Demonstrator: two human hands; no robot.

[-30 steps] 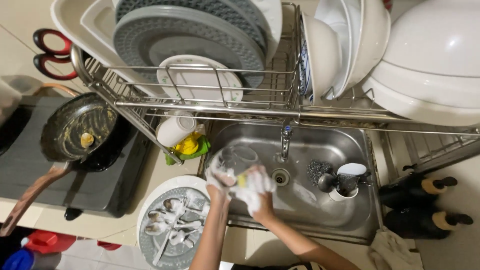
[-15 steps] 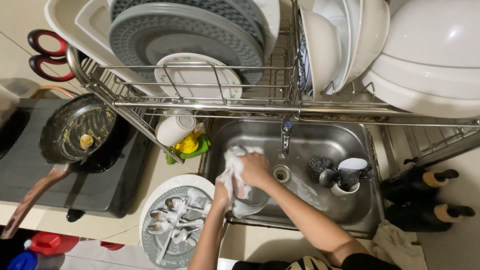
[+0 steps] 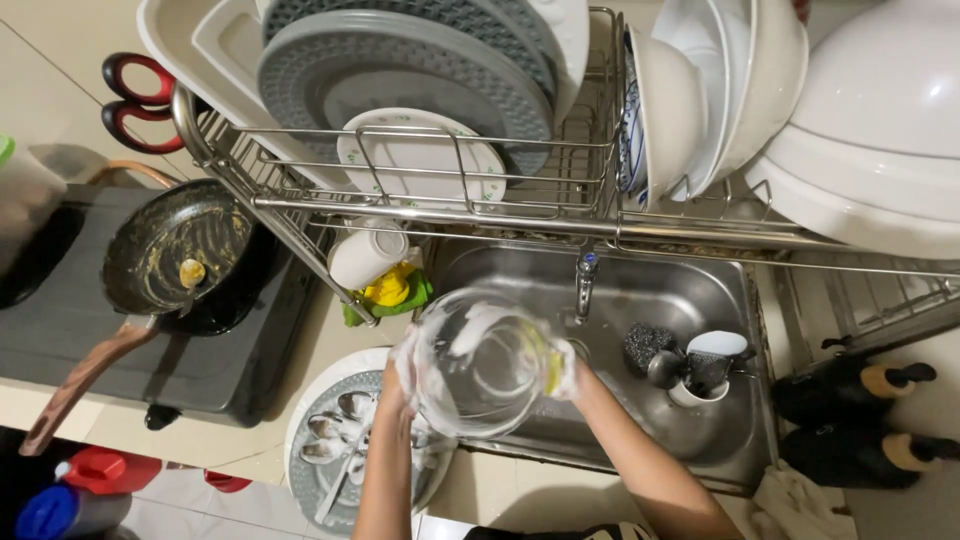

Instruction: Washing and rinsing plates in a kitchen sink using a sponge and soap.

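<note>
Both soapy hands clasp the clear glass bowl above the sink: left hand steadies, right hand should scrub gently, gripping firmly

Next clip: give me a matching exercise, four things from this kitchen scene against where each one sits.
Things:
1. glass bowl
2. frying pan
3. spoons
4. scissors

Places:
A. on the stove at left
B. hanging at the left end of the dish rack
C. held in both soapy hands over the sink
D. on a plate beside the sink

Pairs: 1-C, 2-A, 3-D, 4-B
</note>
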